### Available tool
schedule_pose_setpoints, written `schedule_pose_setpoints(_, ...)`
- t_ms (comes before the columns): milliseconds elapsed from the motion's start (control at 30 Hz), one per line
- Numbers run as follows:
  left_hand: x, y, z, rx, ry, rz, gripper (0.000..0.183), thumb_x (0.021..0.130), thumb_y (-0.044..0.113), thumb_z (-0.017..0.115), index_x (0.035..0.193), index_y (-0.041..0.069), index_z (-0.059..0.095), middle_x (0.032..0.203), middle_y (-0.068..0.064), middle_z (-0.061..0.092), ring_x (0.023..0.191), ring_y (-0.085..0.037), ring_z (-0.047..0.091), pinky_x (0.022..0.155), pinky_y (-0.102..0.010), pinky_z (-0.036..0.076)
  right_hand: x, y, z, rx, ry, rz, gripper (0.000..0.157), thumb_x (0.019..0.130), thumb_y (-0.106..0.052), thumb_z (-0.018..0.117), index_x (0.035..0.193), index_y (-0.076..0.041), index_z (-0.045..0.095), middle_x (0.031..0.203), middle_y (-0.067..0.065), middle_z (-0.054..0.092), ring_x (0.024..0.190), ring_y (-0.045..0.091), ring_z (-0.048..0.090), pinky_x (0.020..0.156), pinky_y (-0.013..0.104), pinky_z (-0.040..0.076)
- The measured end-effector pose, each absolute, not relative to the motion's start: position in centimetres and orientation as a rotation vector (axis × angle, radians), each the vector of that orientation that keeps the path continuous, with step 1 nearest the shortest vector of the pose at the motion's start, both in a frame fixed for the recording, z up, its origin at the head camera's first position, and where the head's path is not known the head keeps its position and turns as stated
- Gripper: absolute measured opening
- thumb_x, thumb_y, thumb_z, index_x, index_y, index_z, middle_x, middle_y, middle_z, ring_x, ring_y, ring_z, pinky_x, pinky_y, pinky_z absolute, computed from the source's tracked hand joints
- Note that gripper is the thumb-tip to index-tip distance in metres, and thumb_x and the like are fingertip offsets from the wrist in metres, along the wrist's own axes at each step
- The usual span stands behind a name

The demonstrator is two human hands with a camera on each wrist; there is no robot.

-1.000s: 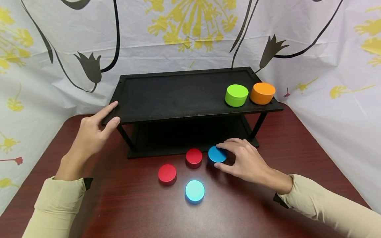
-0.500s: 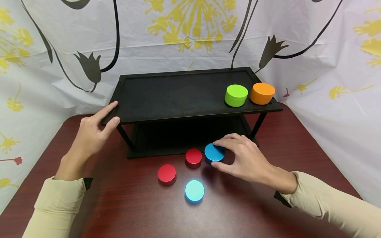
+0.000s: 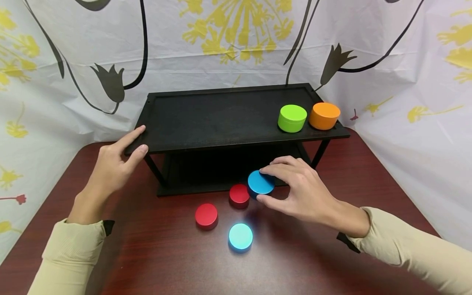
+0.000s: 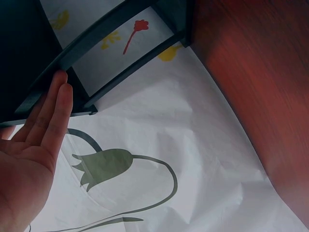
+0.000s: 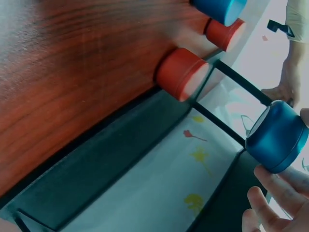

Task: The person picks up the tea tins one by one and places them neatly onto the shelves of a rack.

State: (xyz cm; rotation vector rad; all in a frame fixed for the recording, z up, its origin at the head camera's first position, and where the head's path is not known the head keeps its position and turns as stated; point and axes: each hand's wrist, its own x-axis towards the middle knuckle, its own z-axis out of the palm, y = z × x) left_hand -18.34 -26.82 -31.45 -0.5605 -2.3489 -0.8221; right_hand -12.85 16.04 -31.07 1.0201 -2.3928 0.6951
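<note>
My right hand (image 3: 304, 190) pinches a blue round tin (image 3: 259, 185) between thumb and fingers, holding it off the table by the lower shelf's front edge. In the right wrist view, the same blue tin (image 5: 275, 137) hangs clear of the tabletop. My left hand (image 3: 110, 170) rests at the left end of the black two-tier shelf (image 3: 214, 119); its thumb and forefinger touch the top board. In the left wrist view, straight fingers (image 4: 60, 108) lie against that board's edge. A red tin (image 3: 239, 196) stands just left of the held tin.
Another red tin (image 3: 206, 216) and a shiny light-blue tin (image 3: 240, 237) stand on the dark red table (image 3: 158, 254). A green tin (image 3: 292, 119) and an orange tin (image 3: 324, 116) sit at the top board's right end. A patterned white curtain (image 3: 206, 69) surrounds the table.
The right hand has lifted the blue tin and moved it up and to the left, toward the shelf. The left hand and the other tins stay where they were.
</note>
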Motion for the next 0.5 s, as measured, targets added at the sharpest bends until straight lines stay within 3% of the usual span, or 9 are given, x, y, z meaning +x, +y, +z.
schedule_pose_setpoints(500, -18.3, -26.8, -31.4, -0.571, -2.354, -0.827, 0.047, 0.097, 0.021, 0.063, 0.144, 0.019, 0.057, 0.083, -0.011, 0.065, 0.046, -0.001, 0.029, 0.062, -0.020, 0.032, -13.1, 15.4, -29.2, 1.049, -2.279, 0.726, 0.048, 0.082, -0.046, 0.076, 0.112, -0.009, 0.073, 0.105, 0.000, 0.071, 0.112, 0.020, 0.055, 0.089, 0.035, 0.045)
